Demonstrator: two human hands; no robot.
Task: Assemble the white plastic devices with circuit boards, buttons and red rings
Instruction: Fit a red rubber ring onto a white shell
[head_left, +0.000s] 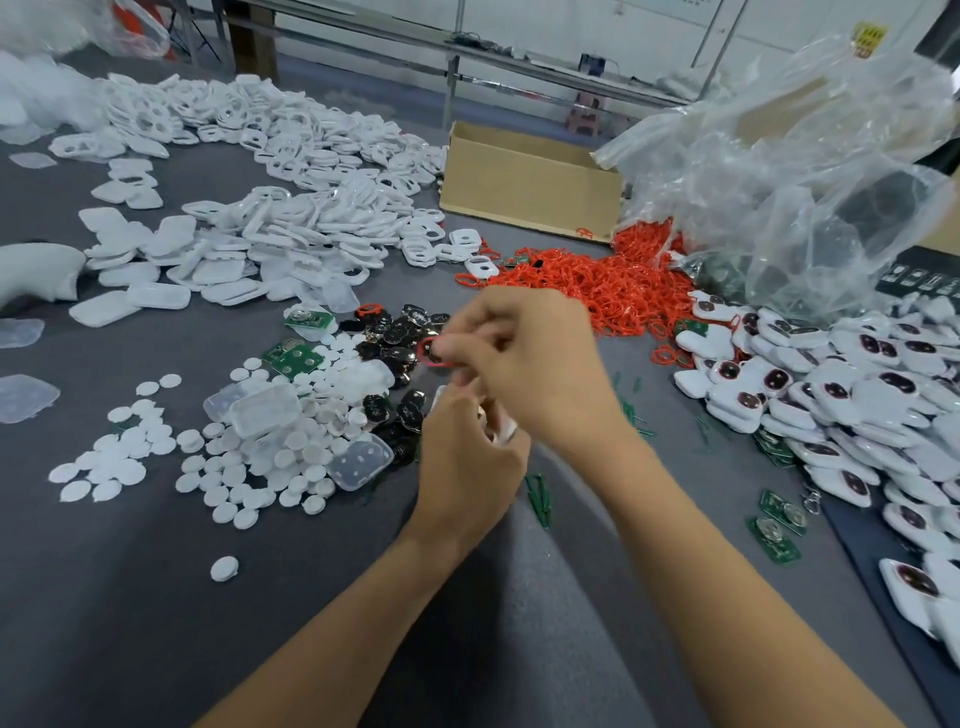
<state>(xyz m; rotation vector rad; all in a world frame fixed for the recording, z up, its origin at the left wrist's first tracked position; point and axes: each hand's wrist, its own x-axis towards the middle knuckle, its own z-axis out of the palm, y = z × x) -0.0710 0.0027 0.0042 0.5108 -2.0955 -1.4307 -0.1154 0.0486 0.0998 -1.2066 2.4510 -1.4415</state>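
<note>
Fingers (454, 415) of the left hand (467, 467) curl round a white shell (503, 431); the right hand (535, 364) pinches a red ring (439, 364) just above. Left lie white discs (114, 467); behind, a cardboard box (530, 192), contents hidden; right, finished devices (831, 395).

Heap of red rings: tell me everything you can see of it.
The heap of red rings is a loose tangle of thin, bright red-orange loops, rubbery or plastic by their look, spread on the grey table cover. It lies in front of the cardboard box, and its right part runs against the clear plastic bag. A few stray rings lie off its edges; a white shell rests at its left end.
</note>
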